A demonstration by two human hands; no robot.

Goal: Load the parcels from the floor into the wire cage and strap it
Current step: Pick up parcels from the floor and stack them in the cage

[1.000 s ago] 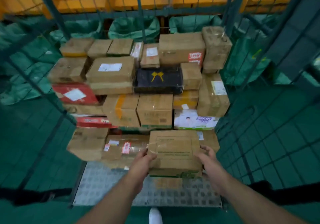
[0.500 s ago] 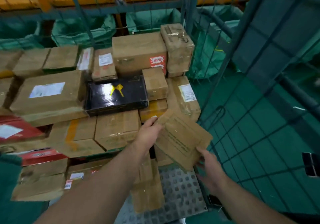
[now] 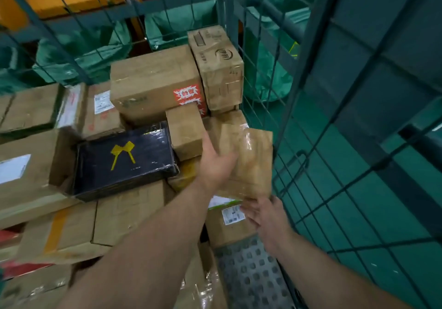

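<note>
I hold a flat brown cardboard parcel (image 3: 248, 162) upright at the right side of the wire cage, close to its right mesh wall (image 3: 285, 117). My left hand (image 3: 215, 165) grips the parcel's left edge with the thumb up along it. Below it, my right hand (image 3: 262, 215) reaches up with fingers spread and touches the bottom edge. Stacked parcels fill the cage: a black box with a yellow bow (image 3: 124, 162), a small brown box (image 3: 186, 131), a large box with a red sticker (image 3: 155, 83) and a tall taped box (image 3: 217, 67).
A perforated metal floor plate (image 3: 251, 275) shows at the cage's front right, beside a box with a white label (image 3: 227, 227). Green sacks (image 3: 83, 52) lie behind the back mesh. Green floor (image 3: 358, 189) lies beyond the right wall.
I lifted the flat parcel from the cage's front floor, swung it right and tipped it upright against the stack by the right wall. My view turned right and moved closer.
</note>
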